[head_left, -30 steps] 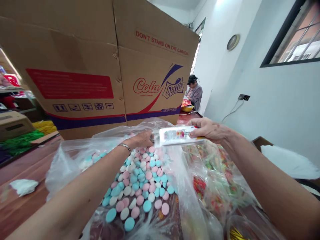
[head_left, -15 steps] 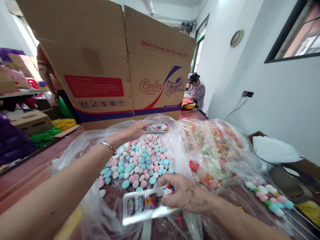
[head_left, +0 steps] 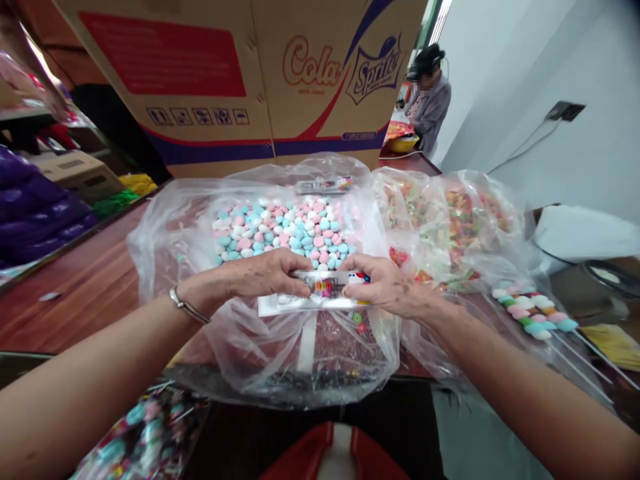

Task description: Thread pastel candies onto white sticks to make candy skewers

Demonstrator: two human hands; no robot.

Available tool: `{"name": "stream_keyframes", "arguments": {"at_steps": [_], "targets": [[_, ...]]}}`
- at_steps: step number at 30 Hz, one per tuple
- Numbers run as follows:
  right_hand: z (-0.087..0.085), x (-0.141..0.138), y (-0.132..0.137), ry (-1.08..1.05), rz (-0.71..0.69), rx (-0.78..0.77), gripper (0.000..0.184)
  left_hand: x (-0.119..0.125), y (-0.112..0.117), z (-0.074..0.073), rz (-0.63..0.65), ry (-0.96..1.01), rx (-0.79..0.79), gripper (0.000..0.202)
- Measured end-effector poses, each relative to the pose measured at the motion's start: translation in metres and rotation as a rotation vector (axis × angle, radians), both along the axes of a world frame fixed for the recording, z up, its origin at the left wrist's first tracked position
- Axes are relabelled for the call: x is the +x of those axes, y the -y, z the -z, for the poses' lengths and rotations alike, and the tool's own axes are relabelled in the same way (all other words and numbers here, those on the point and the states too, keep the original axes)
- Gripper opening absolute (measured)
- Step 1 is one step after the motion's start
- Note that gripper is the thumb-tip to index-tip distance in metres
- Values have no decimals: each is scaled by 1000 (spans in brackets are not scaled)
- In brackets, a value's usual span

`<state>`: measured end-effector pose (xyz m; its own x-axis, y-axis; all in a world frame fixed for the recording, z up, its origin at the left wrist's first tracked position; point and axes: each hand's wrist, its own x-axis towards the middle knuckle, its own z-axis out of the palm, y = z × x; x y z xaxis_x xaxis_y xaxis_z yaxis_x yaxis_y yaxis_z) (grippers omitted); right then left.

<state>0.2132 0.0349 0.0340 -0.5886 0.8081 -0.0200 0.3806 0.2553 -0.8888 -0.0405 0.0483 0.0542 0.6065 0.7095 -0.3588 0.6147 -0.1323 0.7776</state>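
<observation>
Between my two hands is a flat, white printed packet (head_left: 327,288), held level just in front of the candies. My left hand (head_left: 263,275), a bracelet at its wrist, has thumb and fingers closed on the packet's left part. My right hand (head_left: 387,283) grips its right end. Behind them, round pink, blue and white candies (head_left: 287,230) lie loose on a spread clear plastic bag (head_left: 175,207). At the far side of that heap rest more printed packets (head_left: 324,185). My fingers partly cover the held packet, and its opening cannot be made out.
A tall Cola Sprite carton (head_left: 210,140) stands at the back of the table (head_left: 110,247). To the right are bags of wrapped candies (head_left: 450,220) and candy skewers (head_left: 535,313). Below left sits a heap of packed candies (head_left: 145,433). A person (head_left: 433,100) sits at the back right.
My left hand has come back from the packets behind the candies and now holds the packet along with my right hand. The packet has moved slightly away from me. The view has tilted down.
</observation>
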Motion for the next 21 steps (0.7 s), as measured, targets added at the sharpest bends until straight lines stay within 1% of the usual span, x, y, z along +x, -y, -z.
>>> {"name": "stream_keyframes", "arguments": {"at_steps": [2,3,5,8,10,12,15,17,19,21], "targets": [[3,-5,3,11,-25,42,22,-6,5,3,-45,7,-34,24],[7,-7,5,23,-38,51,22,-8,8,7,-58,2,-44,23],[20,-13,9,78,-56,68,22,-11,16,19,-65,-44,-30,19],[44,-21,13,243,-63,124,22,-12,28,43,-66,-151,37,16],[53,-25,15,323,-64,153,23,-13,34,53,-68,-190,75,17],[56,-29,16,337,-78,164,21,-15,37,54,-75,-200,120,19],[53,-38,17,331,-97,180,19,-21,36,46,-64,-224,160,19],[54,-46,18,367,-91,235,20,-26,34,43,-29,-261,188,18],[57,-54,18,441,-79,334,19,-30,34,46,5,-290,278,22],[62,-61,18,521,-71,435,15,-33,36,54,30,-288,414,26]]}}
